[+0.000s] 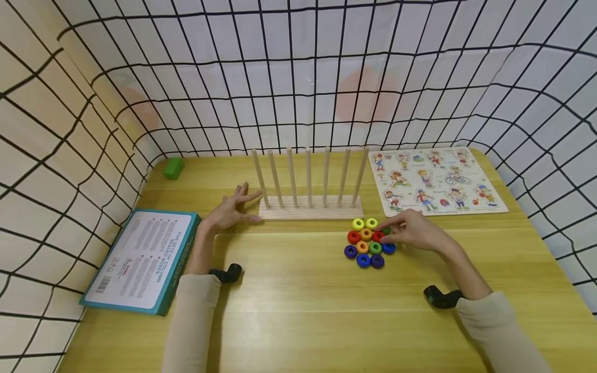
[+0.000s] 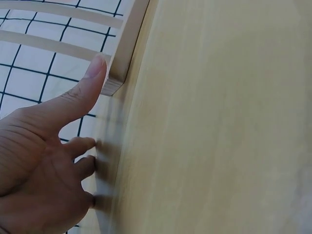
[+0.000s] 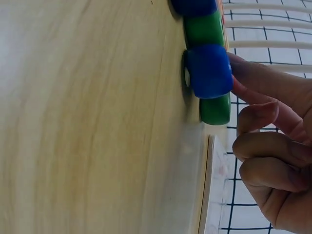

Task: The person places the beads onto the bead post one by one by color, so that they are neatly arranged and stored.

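A wooden stand [image 1: 311, 213] with several upright pegs [image 1: 308, 178] stands at the back middle of the table. My left hand [image 1: 231, 210] is spread beside its left end, thumb right at the base's edge and fingertips down on the table, as the left wrist view also shows. In front of the stand's right end lies a cluster of coloured ring beads, among them yellow [image 1: 357, 224], orange [image 1: 362, 247] and purple [image 1: 377, 261] ones. With thumb and index finger, my right hand [image 1: 414, 231] pinches a red bead [image 1: 378, 237] there. Blue [image 3: 209, 70] and green [image 3: 215, 109] beads partly hide the fingertips in the right wrist view.
At the left lies a teal-edged box [image 1: 140, 259] with printed text. A green block [image 1: 173, 168] is at the back left corner. The picture board [image 1: 436, 181] lies at the back right, beyond my right hand. Black wire mesh [image 1: 298, 77] rises around the table's back and sides.
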Tool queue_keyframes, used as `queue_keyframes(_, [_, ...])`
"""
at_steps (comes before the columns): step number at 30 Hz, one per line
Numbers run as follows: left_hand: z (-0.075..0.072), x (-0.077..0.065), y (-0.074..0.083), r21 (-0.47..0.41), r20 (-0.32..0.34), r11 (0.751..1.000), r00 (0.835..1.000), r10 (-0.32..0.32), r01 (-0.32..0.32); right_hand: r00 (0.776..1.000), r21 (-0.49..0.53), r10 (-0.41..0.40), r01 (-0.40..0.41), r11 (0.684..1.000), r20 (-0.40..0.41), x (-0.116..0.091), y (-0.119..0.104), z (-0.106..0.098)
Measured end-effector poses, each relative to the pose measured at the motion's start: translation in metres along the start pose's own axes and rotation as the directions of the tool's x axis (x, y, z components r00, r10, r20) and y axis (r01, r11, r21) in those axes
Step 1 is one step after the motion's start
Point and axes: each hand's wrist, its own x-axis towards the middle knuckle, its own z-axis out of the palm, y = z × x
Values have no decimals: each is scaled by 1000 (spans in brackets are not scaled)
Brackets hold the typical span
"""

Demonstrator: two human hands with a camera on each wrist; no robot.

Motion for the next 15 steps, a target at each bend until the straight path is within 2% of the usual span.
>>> queue_keyframes(9, [2, -1, 1, 18, 2, 1000, 1000, -11, 11, 999, 26, 4, -5, 1000, 36, 2, -2, 4])
queue_keyframes(15, [2, -1, 1, 31, -9, 999, 1000, -5, 6, 999, 24, 30, -30, 999, 17, 2, 0, 6])
